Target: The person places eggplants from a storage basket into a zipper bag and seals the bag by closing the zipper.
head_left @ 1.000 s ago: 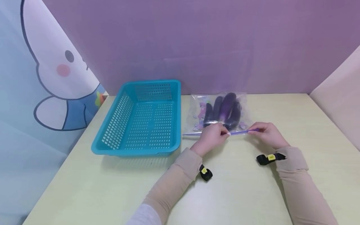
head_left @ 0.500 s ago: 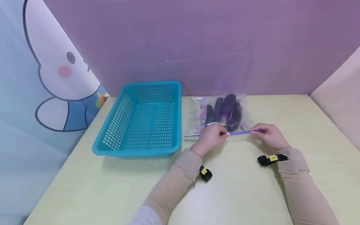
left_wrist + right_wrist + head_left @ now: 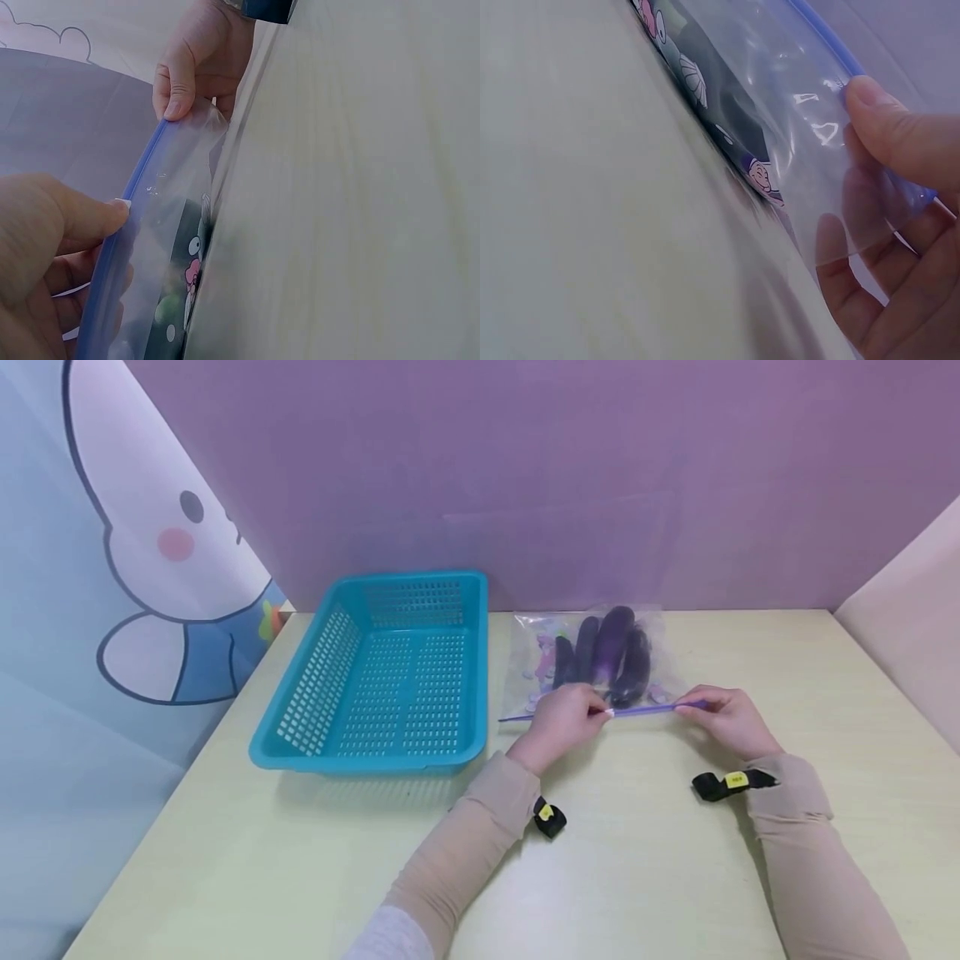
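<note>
A clear zip bag (image 3: 517, 670) with a blue-purple zip strip (image 3: 647, 710) lies at the back of the table, printed with small pastel figures. Inside it are several dark purple eggplants (image 3: 613, 643). My left hand (image 3: 566, 720) pinches the small white slider (image 3: 124, 202) on the zip, partway along the strip, thumb on top. With thumb and fingers, my right hand (image 3: 726, 720) grips the strip's right end; in the right wrist view its fingers (image 3: 832, 240) show through the clear plastic. The left hand covers part of the bag's lower edge in the head view.
Left of the bag stands a teal plastic basket (image 3: 367, 765) with perforated walls and nothing in it. A purple panel (image 3: 570, 468) rises behind the table (image 3: 615, 877). Black straps hang at both wrists, over beige sleeves.
The bag and right hand have shifted slightly to the right, while the left hand stays nearly in place on the slider. The whole head view has also shifted a little. Both grips look unchanged.
</note>
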Action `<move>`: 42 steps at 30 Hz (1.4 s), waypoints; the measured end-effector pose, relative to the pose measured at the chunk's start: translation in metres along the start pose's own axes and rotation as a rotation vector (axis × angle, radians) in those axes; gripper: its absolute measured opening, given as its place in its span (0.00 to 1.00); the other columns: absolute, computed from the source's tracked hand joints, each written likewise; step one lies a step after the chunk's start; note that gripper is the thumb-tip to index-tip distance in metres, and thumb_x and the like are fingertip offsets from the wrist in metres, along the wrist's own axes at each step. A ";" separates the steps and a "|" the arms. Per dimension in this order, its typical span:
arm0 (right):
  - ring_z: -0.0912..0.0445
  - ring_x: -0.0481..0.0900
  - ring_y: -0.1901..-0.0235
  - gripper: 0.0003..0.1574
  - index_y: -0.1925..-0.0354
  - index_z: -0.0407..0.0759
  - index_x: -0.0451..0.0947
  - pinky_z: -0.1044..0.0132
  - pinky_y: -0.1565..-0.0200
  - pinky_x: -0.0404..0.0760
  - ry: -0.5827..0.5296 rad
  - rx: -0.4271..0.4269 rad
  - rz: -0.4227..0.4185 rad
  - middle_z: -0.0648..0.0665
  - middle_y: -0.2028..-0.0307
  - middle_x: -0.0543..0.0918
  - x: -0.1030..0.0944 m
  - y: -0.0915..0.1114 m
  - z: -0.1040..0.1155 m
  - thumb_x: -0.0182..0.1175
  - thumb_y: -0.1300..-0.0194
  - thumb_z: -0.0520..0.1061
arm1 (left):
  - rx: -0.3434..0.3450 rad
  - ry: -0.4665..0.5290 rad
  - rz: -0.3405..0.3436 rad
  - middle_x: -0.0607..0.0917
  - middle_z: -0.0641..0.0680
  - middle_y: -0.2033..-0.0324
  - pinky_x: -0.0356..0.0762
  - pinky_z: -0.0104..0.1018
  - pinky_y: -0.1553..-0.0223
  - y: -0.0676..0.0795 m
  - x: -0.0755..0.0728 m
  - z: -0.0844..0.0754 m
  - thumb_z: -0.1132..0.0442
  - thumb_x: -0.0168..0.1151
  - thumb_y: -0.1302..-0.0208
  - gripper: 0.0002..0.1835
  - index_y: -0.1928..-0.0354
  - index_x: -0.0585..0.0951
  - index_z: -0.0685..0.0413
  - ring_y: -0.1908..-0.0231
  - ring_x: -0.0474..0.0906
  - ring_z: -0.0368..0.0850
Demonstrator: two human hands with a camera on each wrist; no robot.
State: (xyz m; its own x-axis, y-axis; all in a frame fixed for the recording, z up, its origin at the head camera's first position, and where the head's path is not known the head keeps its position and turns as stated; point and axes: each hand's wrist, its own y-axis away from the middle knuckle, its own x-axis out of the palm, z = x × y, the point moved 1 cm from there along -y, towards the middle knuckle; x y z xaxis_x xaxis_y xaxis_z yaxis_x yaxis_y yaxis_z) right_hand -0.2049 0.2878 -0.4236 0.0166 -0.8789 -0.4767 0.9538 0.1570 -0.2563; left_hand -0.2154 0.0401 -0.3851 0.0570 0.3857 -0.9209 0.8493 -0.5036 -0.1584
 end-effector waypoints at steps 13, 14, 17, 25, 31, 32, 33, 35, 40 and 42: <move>0.73 0.76 0.69 0.08 0.62 0.26 0.80 0.83 0.65 0.72 -0.003 -0.021 -0.037 0.70 0.69 0.81 -0.008 0.002 -0.009 0.62 0.41 0.31 | -0.011 0.018 0.021 0.83 0.42 0.69 0.72 0.20 0.69 0.000 -0.002 -0.006 0.53 0.62 0.37 0.08 0.61 0.87 0.44 0.70 0.77 0.32; 0.73 0.77 0.69 0.08 0.62 0.26 0.80 0.83 0.65 0.72 -0.006 -0.017 -0.039 0.71 0.69 0.81 -0.008 0.002 -0.009 0.62 0.41 0.31 | -0.011 0.019 0.021 0.83 0.42 0.69 0.72 0.20 0.69 0.000 -0.002 -0.006 0.53 0.62 0.37 0.08 0.61 0.87 0.44 0.70 0.77 0.32; 0.73 0.77 0.69 0.07 0.63 0.27 0.81 0.83 0.64 0.72 -0.012 -0.008 -0.047 0.71 0.69 0.81 -0.008 0.002 -0.010 0.62 0.41 0.31 | -0.015 0.022 0.019 0.84 0.42 0.69 0.72 0.19 0.69 0.000 -0.002 -0.006 0.53 0.62 0.37 0.08 0.61 0.87 0.44 0.70 0.77 0.32; 0.73 0.77 0.69 0.08 0.63 0.26 0.80 0.83 0.65 0.72 -0.010 -0.015 -0.062 0.72 0.70 0.81 -0.010 0.004 -0.009 0.62 0.41 0.32 | -0.024 0.042 0.035 0.85 0.42 0.67 0.74 0.20 0.66 -0.001 -0.003 -0.005 0.54 0.62 0.37 0.08 0.61 0.87 0.44 0.68 0.79 0.33; 0.73 0.76 0.69 0.07 0.64 0.27 0.81 0.84 0.65 0.72 -0.021 -0.023 -0.074 0.71 0.70 0.81 -0.010 0.003 -0.008 0.62 0.40 0.32 | -0.034 0.049 0.035 0.84 0.42 0.68 0.74 0.23 0.66 -0.001 -0.003 -0.001 0.54 0.61 0.37 0.08 0.61 0.87 0.43 0.68 0.79 0.34; 0.73 0.76 0.69 0.06 0.64 0.27 0.81 0.84 0.65 0.72 -0.028 -0.027 -0.076 0.71 0.70 0.81 -0.010 0.003 -0.008 0.62 0.40 0.32 | -0.037 0.049 0.034 0.84 0.42 0.68 0.75 0.23 0.65 -0.001 -0.003 -0.001 0.54 0.62 0.37 0.08 0.61 0.87 0.43 0.68 0.79 0.34; 0.73 0.77 0.69 0.06 0.64 0.27 0.81 0.84 0.65 0.72 -0.033 -0.030 -0.078 0.71 0.70 0.81 -0.010 0.003 -0.008 0.62 0.40 0.32 | -0.038 0.050 0.034 0.84 0.42 0.68 0.75 0.24 0.64 -0.001 -0.003 0.000 0.54 0.62 0.37 0.08 0.61 0.87 0.43 0.68 0.79 0.34; 0.73 0.77 0.69 0.06 0.65 0.27 0.81 0.83 0.65 0.73 -0.041 -0.037 -0.081 0.70 0.70 0.81 -0.009 0.003 -0.008 0.62 0.41 0.31 | -0.038 0.040 0.031 0.84 0.42 0.68 0.76 0.25 0.64 0.000 -0.004 0.000 0.54 0.62 0.37 0.08 0.61 0.87 0.43 0.67 0.79 0.34; 0.74 0.77 0.69 0.05 0.65 0.28 0.82 0.84 0.64 0.73 -0.049 -0.037 -0.087 0.70 0.70 0.82 -0.008 0.003 -0.008 0.62 0.41 0.31 | -0.026 0.027 0.023 0.84 0.42 0.67 0.76 0.26 0.64 0.002 -0.007 0.000 0.54 0.62 0.37 0.08 0.61 0.87 0.43 0.68 0.80 0.35; 0.73 0.77 0.69 0.05 0.65 0.28 0.82 0.84 0.64 0.73 -0.052 -0.037 -0.089 0.70 0.70 0.82 -0.007 0.003 -0.007 0.62 0.41 0.31 | -0.019 0.025 0.024 0.85 0.43 0.67 0.76 0.25 0.65 0.003 -0.008 0.001 0.54 0.62 0.37 0.08 0.61 0.87 0.44 0.68 0.79 0.34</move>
State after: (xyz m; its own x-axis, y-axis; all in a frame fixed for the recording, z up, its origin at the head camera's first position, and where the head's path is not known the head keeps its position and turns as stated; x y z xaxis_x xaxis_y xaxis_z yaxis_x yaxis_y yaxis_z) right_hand -0.2042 0.2977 -0.4270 -0.0509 -0.9123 -0.4063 0.9404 0.0932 -0.3271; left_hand -0.2138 0.0351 -0.3785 0.0909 0.3929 -0.9151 0.8572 -0.4986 -0.1289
